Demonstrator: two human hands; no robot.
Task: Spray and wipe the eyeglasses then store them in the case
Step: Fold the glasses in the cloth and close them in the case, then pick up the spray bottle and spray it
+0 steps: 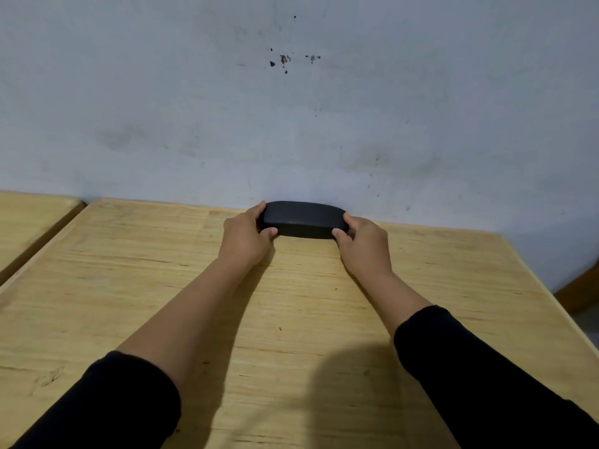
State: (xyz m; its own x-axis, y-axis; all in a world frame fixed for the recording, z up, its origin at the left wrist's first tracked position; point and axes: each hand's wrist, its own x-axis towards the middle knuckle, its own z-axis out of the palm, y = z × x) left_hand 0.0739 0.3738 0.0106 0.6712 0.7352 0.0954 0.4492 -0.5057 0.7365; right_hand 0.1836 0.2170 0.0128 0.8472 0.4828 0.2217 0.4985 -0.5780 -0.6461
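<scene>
A black oblong eyeglass case (303, 218) lies closed at the far edge of the wooden table (129, 286), close to the wall. My left hand (246, 236) grips the case's left end, thumb in front and fingers behind. At the right end my right hand (364, 243) holds it the same way. No eyeglasses, spray bottle or cloth are in view; what is inside the case is hidden.
A pale blue-grey wall (291, 124) with dark marks rises right behind the table. A second wooden table (29, 222) stands at the left across a narrow gap. The table's right edge (551, 306) drops off to the floor.
</scene>
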